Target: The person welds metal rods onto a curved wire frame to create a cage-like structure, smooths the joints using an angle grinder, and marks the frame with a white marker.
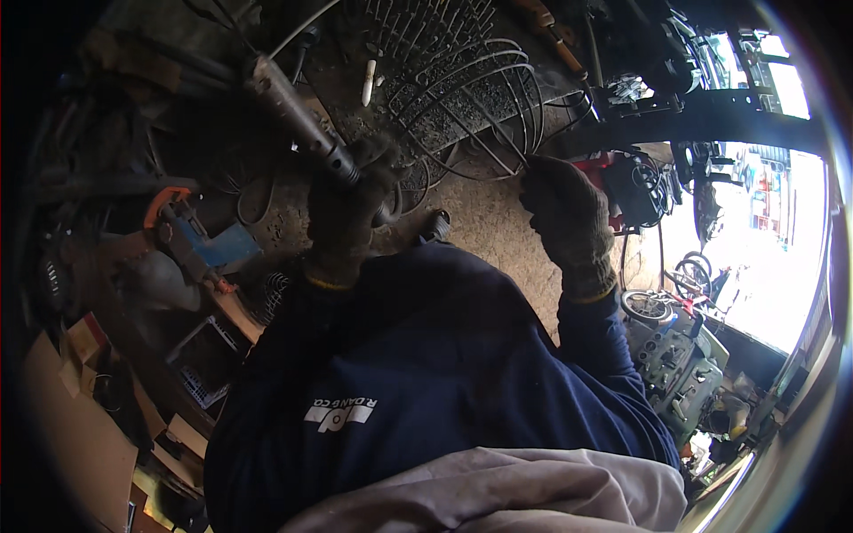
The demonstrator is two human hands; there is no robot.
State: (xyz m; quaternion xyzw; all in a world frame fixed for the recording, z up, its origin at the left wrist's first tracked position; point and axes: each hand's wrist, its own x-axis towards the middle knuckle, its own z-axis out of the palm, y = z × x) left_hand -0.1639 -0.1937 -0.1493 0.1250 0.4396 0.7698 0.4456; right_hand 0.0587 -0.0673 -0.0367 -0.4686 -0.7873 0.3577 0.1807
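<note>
Both my hands wear dark, dirty knitted gloves. In front of me on the left, my left hand (345, 209) is closed around the near end of a long metal cylindrical tool (293, 111) with holes in its side. Its exact kind I cannot make out. My right hand (569, 218) is closed, its fingertips at the end of a bent rod on a curved metal wire frame (458, 93). The frame has several looping rods and lies ahead, between and beyond my hands. Deep shadow hides some of the left fingers.
Dark metal bits cover a flat plate (484, 120) under the frame. A white stick (368, 83) and an orange-handled tool (569, 58) lie nearby. An orange-and-blue clamp-like device (200, 235) stands left. Cardboard (80, 435) is lower left, a green machine (680, 373) right.
</note>
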